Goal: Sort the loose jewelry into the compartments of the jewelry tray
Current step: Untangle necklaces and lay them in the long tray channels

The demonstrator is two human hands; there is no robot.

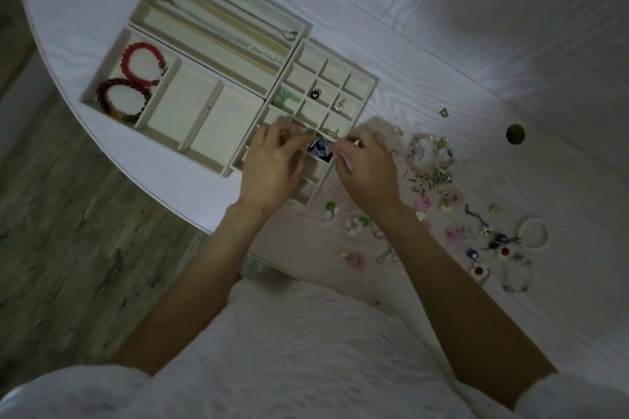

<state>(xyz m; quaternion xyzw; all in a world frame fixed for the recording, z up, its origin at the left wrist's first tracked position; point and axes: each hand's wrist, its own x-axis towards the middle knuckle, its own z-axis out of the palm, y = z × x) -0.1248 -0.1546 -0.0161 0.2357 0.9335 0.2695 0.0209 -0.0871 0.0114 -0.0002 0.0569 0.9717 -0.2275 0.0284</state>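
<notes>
A cream jewelry tray [369,83] with many small square compartments lies on the white table. Over its near part, my left hand [272,163] and my right hand [366,167] both pinch a small dark, blue-black piece [320,147] held between their fingertips. Some compartments hold a green piece [286,99], a dark bead [315,94], a clear crystal piece [339,105] and a gold piece [331,130]. Loose jewelry [432,163] is scattered on the table to the right of my hands: chains, pink flowers, beads, a white bracelet [534,233].
Left of the small-cell tray sits a wider tray [102,76] with a red bracelet [143,63] and a dark red one [122,99]. Behind it a long-slot tray [303,25] holds thin chains. A round dark knob [515,134] lies far right. The table's curved edge runs left.
</notes>
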